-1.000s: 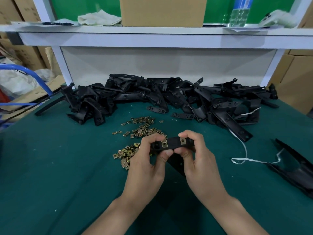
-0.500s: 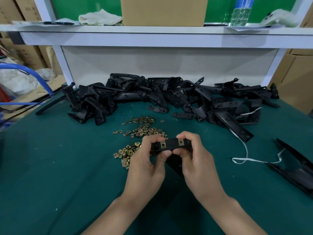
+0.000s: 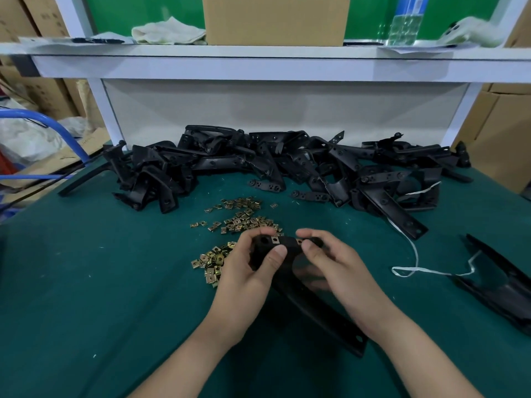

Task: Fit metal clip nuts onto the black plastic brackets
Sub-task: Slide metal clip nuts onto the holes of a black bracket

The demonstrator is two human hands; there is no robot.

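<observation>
Where the green table (image 3: 86, 282) runs off at the left, we see a blue tube (image 3: 61, 129) and brown cartons (image 3: 43, 21); their print is too small for us to read. Next, loose clip nuts (image 3: 214, 261) lie in two brass-coloured patches, one just beside the left hand (image 3: 244, 274), one further back near the bracket pile (image 3: 287, 165), a black tangle along the table's back. Left hand: fingers curled over the top of the held bracket (image 3: 321, 311), thumb (image 3: 278, 252) pressed on its near face, so clamped on it. The bracket is up off the table between both hands, near the middle; matte black, a short top bar and a long flat arm sloping down toward the right forearm, a slot near its low end. Two fitted clip nuts (image 3: 275, 240) sit side by side on the top bar, small metal squares with a hole each. Right hand (image 3: 336, 265): forefinger (image 3: 311, 232) hooked over the bar's right end, thumb (image 3: 309, 246) under it beside the second nut, pinching the bar; the other fingers are hidden. Further right a white string (image 3: 413, 255) loops on the table, ending by a large black part (image 3: 500, 288). Shelf (image 3: 258, 64) above: a cloth (image 3: 166, 33), a plain cardboard box (image 3: 275, 21), a clear bottle (image 3: 405, 24) whose blue label we cannot read.
</observation>
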